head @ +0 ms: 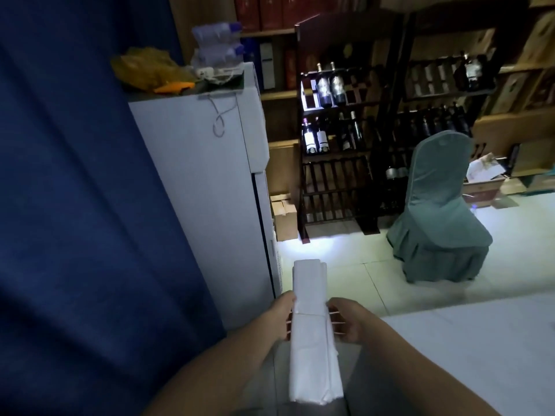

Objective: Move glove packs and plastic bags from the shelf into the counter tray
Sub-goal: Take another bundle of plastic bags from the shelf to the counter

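The folded bundle of white plastic bags [313, 349] is held in the air above the floor [360, 283], between the white cabinet [204, 181] and the tabletop [480, 340]. The left hand [282, 313] and right hand [350, 321] grip it from opposite sides. The fingers of the 2 hands curl round its upper half.

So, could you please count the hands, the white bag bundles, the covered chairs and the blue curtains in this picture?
2 bare hands: left hand, right hand
1 folded bundle of white plastic bags, held by both hands
1 chair under a grey-green fabric cover
1 dark blue fabric curtain
Total: 5
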Demonstrator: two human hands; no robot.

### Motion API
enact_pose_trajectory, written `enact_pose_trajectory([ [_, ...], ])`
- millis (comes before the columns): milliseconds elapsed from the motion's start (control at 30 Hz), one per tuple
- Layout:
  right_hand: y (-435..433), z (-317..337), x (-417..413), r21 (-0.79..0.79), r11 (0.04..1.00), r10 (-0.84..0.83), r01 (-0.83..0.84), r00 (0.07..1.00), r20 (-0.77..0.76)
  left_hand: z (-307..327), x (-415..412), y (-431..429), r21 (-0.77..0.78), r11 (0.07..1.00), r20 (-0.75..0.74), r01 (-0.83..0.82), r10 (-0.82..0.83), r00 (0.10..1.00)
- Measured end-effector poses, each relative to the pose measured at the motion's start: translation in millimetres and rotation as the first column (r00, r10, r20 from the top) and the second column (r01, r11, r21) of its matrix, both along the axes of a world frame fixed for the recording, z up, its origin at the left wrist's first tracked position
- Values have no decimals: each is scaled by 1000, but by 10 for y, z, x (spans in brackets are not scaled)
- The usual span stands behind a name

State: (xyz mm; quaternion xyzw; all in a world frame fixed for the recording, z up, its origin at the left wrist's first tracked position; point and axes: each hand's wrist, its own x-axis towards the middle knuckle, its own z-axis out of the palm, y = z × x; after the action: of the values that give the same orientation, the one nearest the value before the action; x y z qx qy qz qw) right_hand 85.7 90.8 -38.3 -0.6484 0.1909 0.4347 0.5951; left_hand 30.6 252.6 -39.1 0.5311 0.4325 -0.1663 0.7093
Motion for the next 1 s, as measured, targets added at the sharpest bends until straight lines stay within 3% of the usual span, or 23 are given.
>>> enact_pose_trajectory([
  [200,269,31,1020,-29,1000,-11,11,1000,6,1,1082,296,22,999,-52,42,-41,998],
  [500,424,-59,2392,-33,968,-247,247,969,0,80,2719,544,-31,964,-42,262,-264,964],
  [667,356,8,2981,-45,899,-436,435,900,-10,177,3644,467,-50,891,-44,452,-454,890],
  [800,159,40,3332,-52,785,-618,617,786,-8,233,4298,178,-43,825,-44,563,-565,824],
  [1000,-285,22,3761,-60,655,-755,753,655,-16,221,4977,-414,-63,698,-41,714,-716,697],
])
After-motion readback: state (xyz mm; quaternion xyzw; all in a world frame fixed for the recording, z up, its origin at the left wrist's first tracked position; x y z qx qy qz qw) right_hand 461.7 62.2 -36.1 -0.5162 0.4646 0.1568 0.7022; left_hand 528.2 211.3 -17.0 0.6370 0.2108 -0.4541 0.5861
